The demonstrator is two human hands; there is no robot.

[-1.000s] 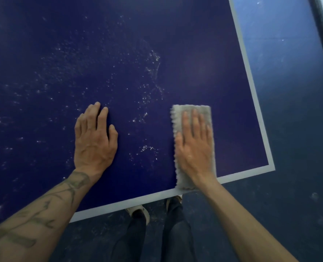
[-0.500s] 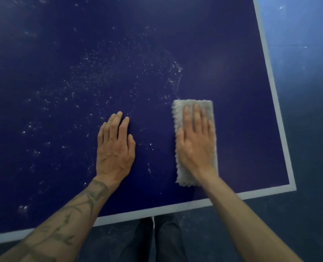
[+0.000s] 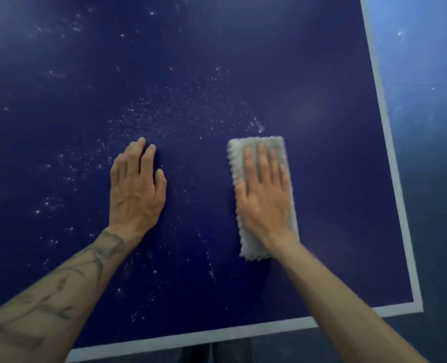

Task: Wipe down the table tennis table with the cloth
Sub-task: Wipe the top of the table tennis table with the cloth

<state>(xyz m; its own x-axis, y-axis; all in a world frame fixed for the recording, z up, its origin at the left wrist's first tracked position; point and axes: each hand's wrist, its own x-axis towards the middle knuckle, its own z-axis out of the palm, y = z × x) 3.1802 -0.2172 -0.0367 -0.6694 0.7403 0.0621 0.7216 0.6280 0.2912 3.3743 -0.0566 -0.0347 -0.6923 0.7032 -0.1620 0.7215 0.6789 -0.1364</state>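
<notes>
The dark blue table tennis table [image 3: 321,74] fills the view, edged by a white line along its right and near sides. A folded grey cloth [image 3: 277,148] lies flat on it near the right corner. My right hand [image 3: 265,197] presses down on the cloth with straight fingers. My left hand [image 3: 136,189] rests flat on the bare table to the left of the cloth. White dust specks [image 3: 164,121] are scattered ahead of and to the left of both hands.
The table's right edge [image 3: 389,142] and near edge [image 3: 217,334] meet at a corner at lower right. Beyond them lies a dark blue floor [image 3: 431,179]. My legs show just below the near edge.
Both hands and the cloth have moved farther onto the table, away from the near edge. The view has shifted forward, so the legs are mostly hidden.
</notes>
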